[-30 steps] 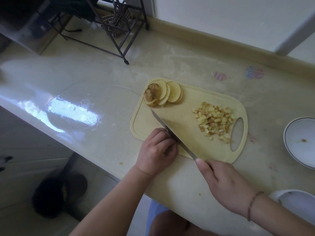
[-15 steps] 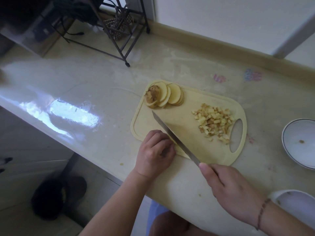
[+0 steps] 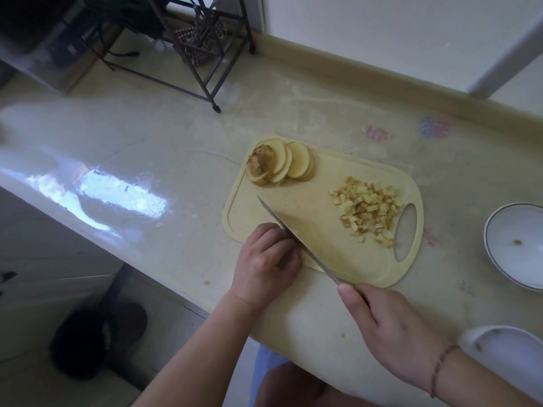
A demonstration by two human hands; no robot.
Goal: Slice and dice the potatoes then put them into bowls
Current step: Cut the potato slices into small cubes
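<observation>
Leftmost, the left hand curls its fingers down at the near edge of the cutting board; what it holds is hidden. Potato slices lie at the far left corner, diced potato farther right. The right hand grips the knife, and a bowl sits on the bench at right.

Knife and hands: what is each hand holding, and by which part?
The right hand grips the knife by its handle, hidden in the fist. The left hand is curled on the board beside the blade; anything under its fingers is hidden.
</observation>
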